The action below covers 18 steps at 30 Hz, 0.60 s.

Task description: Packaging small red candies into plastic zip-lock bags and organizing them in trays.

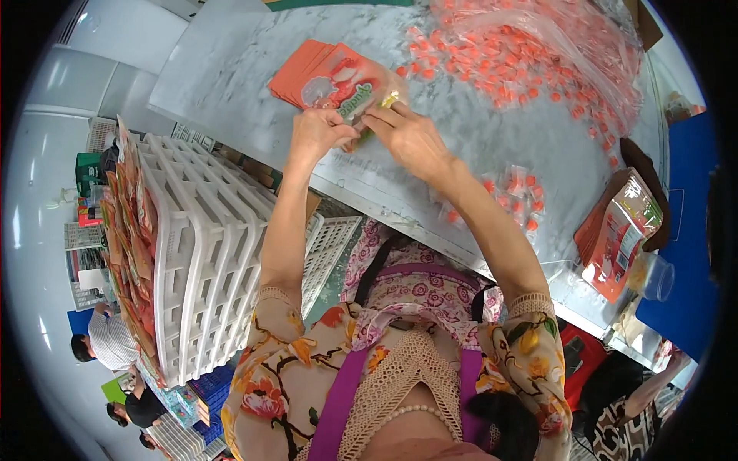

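Note:
A red and green printed plastic pouch (361,73) lies on top at the near right end of a fanned stack of like red pouches (296,71). My left hand (321,132) pinches at its near edge, thumb and fingers closed. At the pouch's right end, my right hand (410,140) has its fingers bent and closed on the edge, by a yellowish shiny spot. Both hands hide part of that edge, so I cannot tell whether the pouch is open. Beyond my right hand spread many small round red pieces in clear wrappers (492,65).
A clear plastic bag (592,46) spills the wrapped pieces over the marbled table (231,46). Nearer lies a small group of wrapped pieces (516,196). More pouches (615,238) and a clear cup (657,282) sit right. Stacked white crates (200,261) stand left, with people beyond.

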Tool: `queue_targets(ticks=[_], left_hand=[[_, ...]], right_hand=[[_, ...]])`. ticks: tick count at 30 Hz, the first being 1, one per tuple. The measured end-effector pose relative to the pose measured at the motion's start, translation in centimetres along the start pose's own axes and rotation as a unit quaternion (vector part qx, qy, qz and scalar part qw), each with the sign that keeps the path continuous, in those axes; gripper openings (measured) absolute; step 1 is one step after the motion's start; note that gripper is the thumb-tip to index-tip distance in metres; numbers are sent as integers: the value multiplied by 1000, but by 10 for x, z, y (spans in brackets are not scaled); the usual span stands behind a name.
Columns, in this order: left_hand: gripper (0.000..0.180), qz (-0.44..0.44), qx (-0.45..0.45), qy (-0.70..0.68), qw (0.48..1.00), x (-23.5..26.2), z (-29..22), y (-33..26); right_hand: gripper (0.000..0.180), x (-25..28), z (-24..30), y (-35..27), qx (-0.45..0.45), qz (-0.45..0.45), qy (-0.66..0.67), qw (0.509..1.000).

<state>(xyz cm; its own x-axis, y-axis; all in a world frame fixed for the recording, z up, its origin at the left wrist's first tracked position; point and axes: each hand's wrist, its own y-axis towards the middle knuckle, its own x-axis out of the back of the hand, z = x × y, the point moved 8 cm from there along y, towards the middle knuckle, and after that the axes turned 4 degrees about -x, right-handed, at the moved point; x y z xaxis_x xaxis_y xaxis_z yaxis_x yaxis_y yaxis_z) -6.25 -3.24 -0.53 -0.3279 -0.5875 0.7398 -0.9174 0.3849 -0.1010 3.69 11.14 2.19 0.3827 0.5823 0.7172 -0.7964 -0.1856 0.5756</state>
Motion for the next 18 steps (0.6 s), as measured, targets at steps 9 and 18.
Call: queue_targets(ticks=[9,18], left_hand=[[14,24,-63,-207,976,-14,47,18],[23,-153,-128,-16,980,30,-16,18]], right_hand=[[22,-32,5,6,-13,60,-117,991],[27,-7,44,-28,-24,78,-135,988]])
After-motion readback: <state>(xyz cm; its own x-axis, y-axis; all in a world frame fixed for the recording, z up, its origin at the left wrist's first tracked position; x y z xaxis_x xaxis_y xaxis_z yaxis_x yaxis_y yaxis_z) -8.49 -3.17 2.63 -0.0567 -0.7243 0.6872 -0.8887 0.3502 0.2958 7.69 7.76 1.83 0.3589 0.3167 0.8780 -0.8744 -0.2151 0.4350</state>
